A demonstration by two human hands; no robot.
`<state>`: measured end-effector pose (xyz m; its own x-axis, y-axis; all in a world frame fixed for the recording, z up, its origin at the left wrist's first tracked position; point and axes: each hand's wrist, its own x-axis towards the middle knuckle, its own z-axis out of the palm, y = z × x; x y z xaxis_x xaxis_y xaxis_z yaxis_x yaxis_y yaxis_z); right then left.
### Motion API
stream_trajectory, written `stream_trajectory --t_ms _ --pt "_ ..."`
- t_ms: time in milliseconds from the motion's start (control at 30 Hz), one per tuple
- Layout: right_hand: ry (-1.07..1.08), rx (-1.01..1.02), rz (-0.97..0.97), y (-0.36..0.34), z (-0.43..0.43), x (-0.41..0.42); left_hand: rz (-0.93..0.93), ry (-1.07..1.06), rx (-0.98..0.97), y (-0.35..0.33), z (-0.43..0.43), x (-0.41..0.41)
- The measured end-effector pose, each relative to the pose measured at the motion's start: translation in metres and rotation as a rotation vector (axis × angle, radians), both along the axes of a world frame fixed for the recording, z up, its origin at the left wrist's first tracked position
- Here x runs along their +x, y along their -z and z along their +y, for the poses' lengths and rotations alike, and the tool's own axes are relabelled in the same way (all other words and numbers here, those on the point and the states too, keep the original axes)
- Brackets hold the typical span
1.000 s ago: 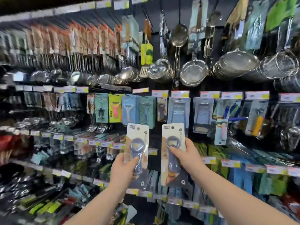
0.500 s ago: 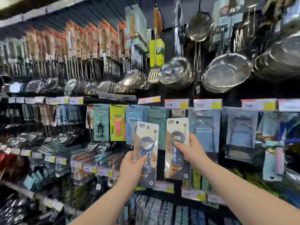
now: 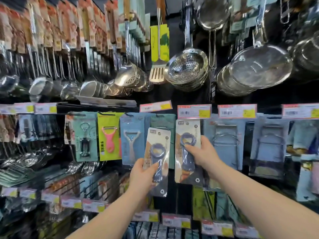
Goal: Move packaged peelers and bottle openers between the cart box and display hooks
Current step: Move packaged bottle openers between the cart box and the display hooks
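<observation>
You're holding one carded bottle opener in each hand, both up against the display. Your R hand [image 3: 202, 154] is pinching the R opener pack [image 3: 187, 128] at mid-height, thumb lying across the blue opener and fingers curling round the card's 3 o'clock edge. Your L hand [image 3: 143, 175] is gripping the L opener pack [image 3: 158, 135] low down, thumb on the handle, fingers behind the card. Both cards are standing approx upright, long axis running 12-to-6, with the L one leaning slightly toward 1 o'clock. The key relation: each card's hang end is sitting at 12 o'clock from your grip, so the top is leading. The R pack is nearer, its top edge sitting just under the price tag [image 3: 194, 111]. I'm judging the free hook is behind that tag, but the hook tip isn't showing. The L pack is sitting lower, overlapping the teal pack [image 3: 164, 121], with the blue peeler pack [image 3: 132, 138] at its 9 o'clock. Vs 0.5 s ago, both packs are riding higher and closer to the peg row, the R one most. The cart box isn't in view.
</observation>
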<state>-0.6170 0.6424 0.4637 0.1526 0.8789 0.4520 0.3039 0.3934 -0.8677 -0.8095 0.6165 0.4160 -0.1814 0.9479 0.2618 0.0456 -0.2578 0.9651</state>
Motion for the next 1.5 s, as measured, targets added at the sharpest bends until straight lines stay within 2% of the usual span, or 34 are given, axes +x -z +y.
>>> stream_trajectory --t_ms 300,533,700,1067,1367,1500 --pt "0.049 0.064 0.084 -0.009 0.015 -0.011 -0.012 0.054 0.004 -0.001 0.041 -0.007" --pt "0.024 0.035 0.064 -0.016 0.016 -0.014 -0.015 0.092 0.007 0.004 0.053 -0.004" --pt "0.023 0.084 0.171 -0.022 0.014 -0.013 -0.024 0.086 0.025 0.003 0.054 -0.004" --pt "-0.024 0.048 0.139 -0.005 0.013 -0.006 -0.020 0.056 0.025 0.006 0.057 -0.001" --pt "-0.032 0.040 0.286 -0.014 0.018 0.003 -0.005 0.054 0.042 0.007 0.062 0.000" --pt "-0.009 -0.002 0.221 -0.015 0.031 0.006 -0.011 0.059 0.043 0.007 0.065 0.000"
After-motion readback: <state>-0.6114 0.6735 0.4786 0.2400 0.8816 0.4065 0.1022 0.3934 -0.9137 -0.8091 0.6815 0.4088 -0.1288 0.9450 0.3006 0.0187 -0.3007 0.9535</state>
